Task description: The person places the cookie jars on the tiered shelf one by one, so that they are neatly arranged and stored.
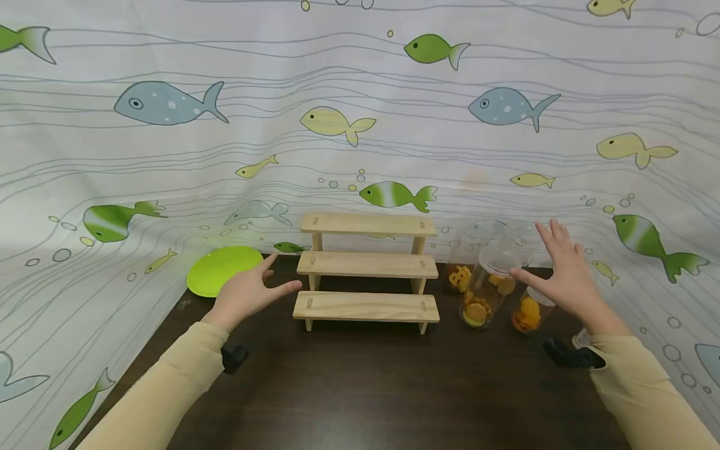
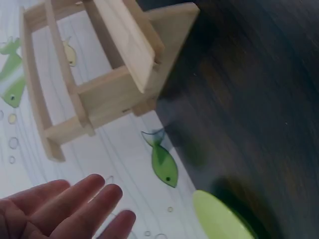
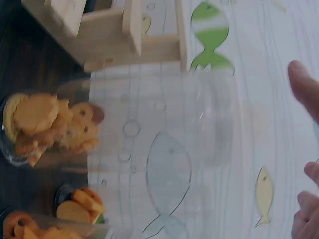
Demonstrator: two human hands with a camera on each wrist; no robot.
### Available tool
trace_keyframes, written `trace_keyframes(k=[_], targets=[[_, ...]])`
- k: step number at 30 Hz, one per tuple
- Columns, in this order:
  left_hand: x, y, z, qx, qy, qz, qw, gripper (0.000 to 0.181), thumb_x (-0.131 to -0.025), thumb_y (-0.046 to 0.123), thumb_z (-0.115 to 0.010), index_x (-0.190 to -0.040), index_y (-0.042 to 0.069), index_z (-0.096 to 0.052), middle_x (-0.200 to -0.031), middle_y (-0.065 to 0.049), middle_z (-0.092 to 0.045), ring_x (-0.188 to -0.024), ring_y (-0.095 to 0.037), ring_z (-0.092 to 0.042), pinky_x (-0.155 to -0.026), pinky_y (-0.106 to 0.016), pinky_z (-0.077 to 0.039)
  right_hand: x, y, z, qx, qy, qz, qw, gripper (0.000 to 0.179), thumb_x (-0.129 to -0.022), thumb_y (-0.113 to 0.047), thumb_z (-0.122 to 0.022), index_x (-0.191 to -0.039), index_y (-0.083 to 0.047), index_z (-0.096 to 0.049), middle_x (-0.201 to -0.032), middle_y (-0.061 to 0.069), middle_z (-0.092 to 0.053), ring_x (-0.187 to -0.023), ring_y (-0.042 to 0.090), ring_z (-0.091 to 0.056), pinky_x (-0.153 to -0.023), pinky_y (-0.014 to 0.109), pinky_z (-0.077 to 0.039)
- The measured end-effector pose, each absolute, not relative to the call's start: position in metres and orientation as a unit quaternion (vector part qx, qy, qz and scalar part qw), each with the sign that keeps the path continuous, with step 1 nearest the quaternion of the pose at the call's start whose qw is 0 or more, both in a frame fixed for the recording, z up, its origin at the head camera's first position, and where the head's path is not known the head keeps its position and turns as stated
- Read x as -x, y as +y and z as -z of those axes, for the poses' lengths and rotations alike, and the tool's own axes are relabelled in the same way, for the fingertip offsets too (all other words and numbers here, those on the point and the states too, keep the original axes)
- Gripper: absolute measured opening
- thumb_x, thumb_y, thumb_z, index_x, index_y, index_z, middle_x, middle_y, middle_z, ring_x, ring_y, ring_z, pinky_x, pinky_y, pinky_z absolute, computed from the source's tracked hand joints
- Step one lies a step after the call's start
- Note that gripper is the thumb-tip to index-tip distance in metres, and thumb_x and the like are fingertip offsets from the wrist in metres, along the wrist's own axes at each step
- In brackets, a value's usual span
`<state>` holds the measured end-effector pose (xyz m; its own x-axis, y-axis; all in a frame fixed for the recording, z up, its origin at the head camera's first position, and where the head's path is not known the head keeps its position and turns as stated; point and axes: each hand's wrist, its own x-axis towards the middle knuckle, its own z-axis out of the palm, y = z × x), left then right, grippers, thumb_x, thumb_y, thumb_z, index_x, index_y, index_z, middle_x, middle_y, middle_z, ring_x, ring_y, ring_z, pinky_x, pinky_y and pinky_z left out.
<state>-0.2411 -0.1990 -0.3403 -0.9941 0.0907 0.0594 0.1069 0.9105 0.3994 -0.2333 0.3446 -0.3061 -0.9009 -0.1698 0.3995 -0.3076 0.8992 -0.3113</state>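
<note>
My left hand (image 1: 247,292) hovers with fingers spread, between a bright green plate (image 1: 216,267) and a three-step wooden stand (image 1: 367,264), holding nothing. In the left wrist view, the fingers of the left hand (image 2: 75,211) are extended, apart from the stand (image 2: 112,94) and the plate (image 2: 219,214). My right hand (image 1: 570,278) is raised with thumb and fingers apart, near several clear jars. A tall jar (image 1: 485,284) holds orange-brown biscuit-like pieces (image 3: 55,122). Beside it, a shorter jar (image 1: 529,310) contains orange pieces. The right hand appears to hold nothing.
A dark wooden tabletop (image 1: 360,387) extends in front of the stand. White fabric with printed fish (image 1: 360,75) encloses the back and sides. A small clear object (image 1: 582,339) is partly hidden by the right wrist, which wears a black strap (image 1: 570,355).
</note>
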Motion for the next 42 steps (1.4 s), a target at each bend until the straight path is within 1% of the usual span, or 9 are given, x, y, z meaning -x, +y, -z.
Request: trace_keyframes(k=[6,10,15,20,24,27,32,38,42], targets=[[0.251,-0.205,0.35,0.056,-0.966,0.253,-0.005,0.091,-0.082,0.068,-0.055,-0.139,-0.002,-0.043,-0.125,-0.025,-0.058,-0.111,-0.039,-0.057,-0.087,-0.049,-0.051,0.239,0.36,0.312,-0.109,-0.936,-0.272,0.195,0.092,-0.087,-0.036,-0.067,-0.154,-0.019,-0.006,-0.159,0.013,0.003,-0.143,0.042,0.004,-0.109,0.069,0.002],[0.258,-0.206,0.355,0.058,-0.958,0.279,-0.029,0.083,-0.085,0.061,-0.057,-0.132,-0.007,-0.05,-0.124,-0.026,-0.058,-0.111,-0.04,-0.056,-0.087,-0.05,-0.052,0.243,0.367,0.311,-0.059,-0.936,-0.307,0.164,0.09,-0.088,-0.039,-0.065,-0.153,-0.027,-0.002,-0.159,0.012,0.002,-0.138,0.052,-0.006,-0.097,0.078,-0.016],[0.264,-0.209,0.364,0.035,-0.942,0.324,-0.082,0.079,-0.086,0.057,-0.06,-0.126,-0.01,-0.054,-0.121,-0.028,-0.059,-0.105,-0.039,-0.06,-0.084,-0.046,-0.055,0.252,0.376,0.31,-0.046,-0.918,-0.372,0.128,0.087,-0.091,-0.037,-0.062,-0.152,-0.024,-0.001,-0.158,0.012,-0.003,-0.141,0.045,-0.007,-0.105,0.07,-0.017],[0.272,-0.206,0.379,-0.001,-0.906,0.399,-0.14,0.063,-0.091,0.038,-0.063,-0.123,-0.015,-0.053,-0.121,-0.031,-0.057,-0.106,-0.039,-0.061,-0.083,-0.043,-0.057,0.263,0.389,0.313,-0.064,-0.892,-0.437,0.094,0.077,-0.096,-0.032,-0.057,-0.153,-0.022,-0.007,-0.158,0.007,-0.007,-0.145,0.023,-0.009,-0.117,0.037,-0.021],[0.279,-0.197,0.393,-0.017,-0.883,0.44,-0.162,0.049,-0.092,0.024,-0.064,-0.118,-0.017,-0.056,-0.115,-0.031,-0.06,-0.102,-0.039,-0.063,-0.081,-0.044,-0.057,0.271,0.397,0.315,-0.085,-0.883,-0.455,0.078,0.071,-0.098,-0.029,-0.054,-0.153,-0.021,-0.01,-0.158,0.007,-0.012,-0.144,0.016,-0.016,-0.098,0.001,-0.03],[0.282,-0.187,0.4,-0.033,-0.872,0.46,-0.166,0.043,-0.09,0.02,-0.067,-0.113,-0.016,-0.059,-0.103,-0.027,-0.066,-0.093,-0.035,-0.068,-0.079,-0.044,-0.058,0.275,0.403,0.317,-0.091,-0.883,-0.457,0.062,0.072,-0.098,-0.029,-0.054,-0.153,-0.02,-0.009,-0.158,0.007,-0.009,-0.145,0.017,-0.014,-0.095,-0.002,-0.03],[0.281,-0.177,0.405,-0.057,-0.875,0.453,-0.158,0.04,-0.087,0.017,-0.07,-0.107,-0.017,-0.061,-0.088,-0.02,-0.069,-0.079,-0.027,-0.069,-0.075,-0.043,-0.059,0.286,0.412,0.327,-0.084,-0.883,-0.46,0.034,0.073,-0.098,-0.031,-0.053,-0.153,-0.017,-0.006,-0.158,0.007,-0.005,-0.145,0.021,-0.009,-0.105,0.005,-0.026],[0.285,-0.176,0.401,-0.069,-0.877,0.446,-0.164,0.037,-0.087,0.013,-0.07,-0.106,-0.018,-0.06,-0.087,-0.021,-0.069,-0.079,-0.029,-0.069,-0.074,-0.043,-0.059,0.302,0.422,0.335,-0.075,-0.867,-0.493,0.027,0.077,-0.098,-0.028,-0.053,-0.153,-0.019,0.001,-0.159,0.004,0.005,-0.145,0.025,0.003,-0.117,0.047,-0.004],[0.289,-0.177,0.398,-0.068,-0.873,0.449,-0.178,0.038,-0.087,0.013,-0.07,-0.107,-0.018,-0.06,-0.088,-0.022,-0.069,-0.08,-0.029,-0.069,-0.074,-0.043,-0.059,0.314,0.429,0.338,-0.069,-0.864,-0.499,0.024,0.078,-0.098,-0.027,-0.053,-0.152,-0.013,0.001,-0.158,0.009,0.005,-0.145,0.027,0.003,-0.115,0.055,-0.001]])
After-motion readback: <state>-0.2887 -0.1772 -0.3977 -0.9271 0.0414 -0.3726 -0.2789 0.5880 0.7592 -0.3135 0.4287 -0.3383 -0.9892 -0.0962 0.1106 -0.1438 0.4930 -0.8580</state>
